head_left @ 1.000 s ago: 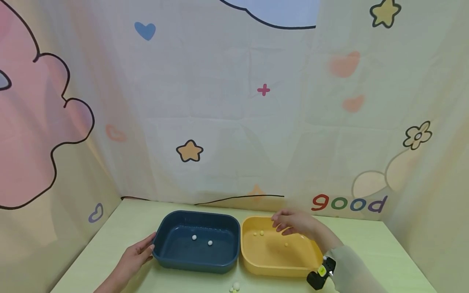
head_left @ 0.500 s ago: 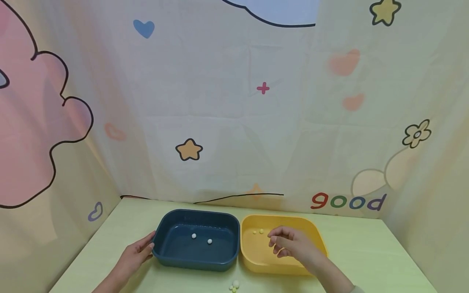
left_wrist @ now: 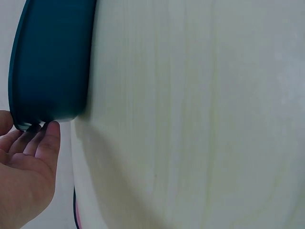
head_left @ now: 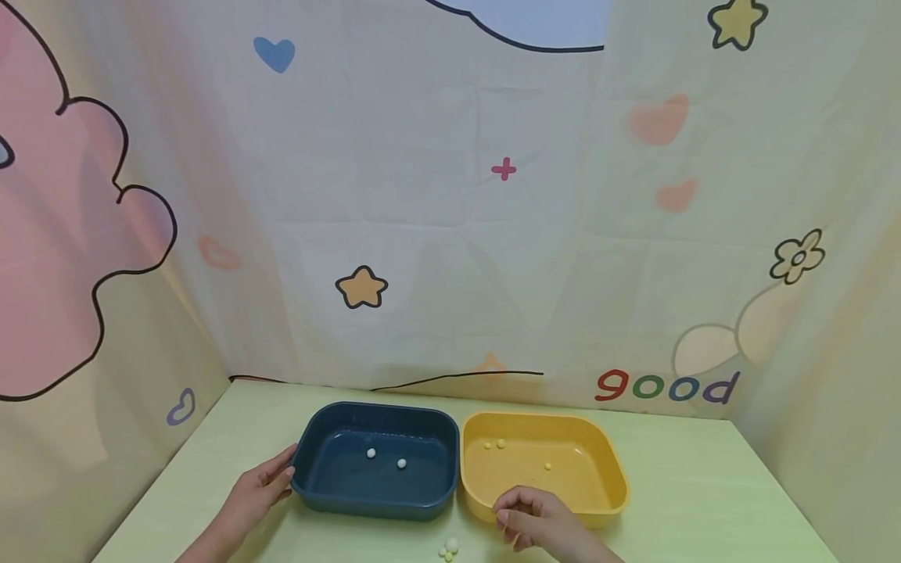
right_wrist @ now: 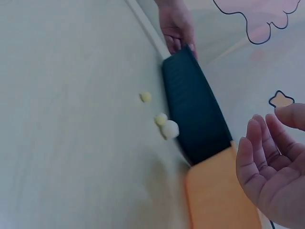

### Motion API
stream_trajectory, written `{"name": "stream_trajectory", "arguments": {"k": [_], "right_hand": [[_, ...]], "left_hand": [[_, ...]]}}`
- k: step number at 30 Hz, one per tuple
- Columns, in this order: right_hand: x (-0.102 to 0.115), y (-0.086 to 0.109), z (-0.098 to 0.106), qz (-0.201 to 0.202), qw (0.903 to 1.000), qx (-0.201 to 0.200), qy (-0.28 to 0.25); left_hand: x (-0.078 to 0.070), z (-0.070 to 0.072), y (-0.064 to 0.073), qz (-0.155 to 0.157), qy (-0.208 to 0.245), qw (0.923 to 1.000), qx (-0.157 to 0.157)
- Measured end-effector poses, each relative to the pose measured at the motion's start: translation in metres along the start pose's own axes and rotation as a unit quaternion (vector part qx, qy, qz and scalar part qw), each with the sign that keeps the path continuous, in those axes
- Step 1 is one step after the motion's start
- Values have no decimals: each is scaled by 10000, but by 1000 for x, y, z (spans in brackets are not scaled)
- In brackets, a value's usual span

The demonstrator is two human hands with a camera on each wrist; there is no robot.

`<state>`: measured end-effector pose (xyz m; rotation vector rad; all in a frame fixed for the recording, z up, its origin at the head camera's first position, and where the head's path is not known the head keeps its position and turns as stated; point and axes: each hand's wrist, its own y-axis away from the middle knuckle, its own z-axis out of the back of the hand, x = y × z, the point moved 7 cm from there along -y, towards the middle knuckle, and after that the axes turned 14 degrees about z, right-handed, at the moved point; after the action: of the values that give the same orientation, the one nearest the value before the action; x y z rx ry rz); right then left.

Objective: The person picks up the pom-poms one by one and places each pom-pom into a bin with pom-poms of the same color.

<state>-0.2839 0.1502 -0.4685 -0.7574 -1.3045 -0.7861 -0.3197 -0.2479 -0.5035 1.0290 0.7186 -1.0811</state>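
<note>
My left hand (head_left: 248,500) grips the left end of the dark blue tray (head_left: 373,504), thumb at the rim and fingers against the outer wall (left_wrist: 52,71). Two small white balls (head_left: 402,464) lie inside that tray. Over the front edge of the yellow tray (head_left: 598,500) hovers my right hand (head_left: 538,522), its fingers loosely bent and nothing visible between them (right_wrist: 274,176). Three tiny yellow balls (head_left: 547,467) sit on the yellow tray's floor. In front of the trays, a little cluster of white and yellow balls (head_left: 451,545) rests on the table, left of my right hand.
The two trays stand side by side on a pale green table (head_left: 704,485). Behind and along both sides hangs a printed cloth (head_left: 450,258) with stars, hearts and lettering.
My right hand has come from the back of the yellow tray toward its front edge, leaving the third yellow ball in sight. The left hand stays at the blue tray.
</note>
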Motion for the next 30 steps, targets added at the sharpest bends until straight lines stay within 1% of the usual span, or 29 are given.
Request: {"name": "stream_trajectory", "arguments": {"k": [5,9,10,14,17,19,24,30], "right_hand": [[-14,2,-13,-266,9996,50,128],[-27,1,-24,-317,9992,111,213],[-30,1,-27,-303,9992,137,227],[-37,-4,-38,-29,9989,373,290],[-41,-7,-45,50,9983,473,323],[-43,-8,-49,27,9983,461,367],[-45,-12,-53,29,9968,352,713],[-48,-16,-59,-169,9935,287,1086]], "left_hand": [[-1,-1,-2,32,-10,10000,-3],[-1,-1,-3,78,6,10000,27],[0,-1,-3,82,13,10000,30],[1,-1,-2,54,-19,10000,20],[1,-1,-2,17,-38,10000,26],[1,-1,-2,2,-32,10000,48],[0,-1,-1,5,-4,10000,68],[0,-1,-1,3,2,10000,25]]}}
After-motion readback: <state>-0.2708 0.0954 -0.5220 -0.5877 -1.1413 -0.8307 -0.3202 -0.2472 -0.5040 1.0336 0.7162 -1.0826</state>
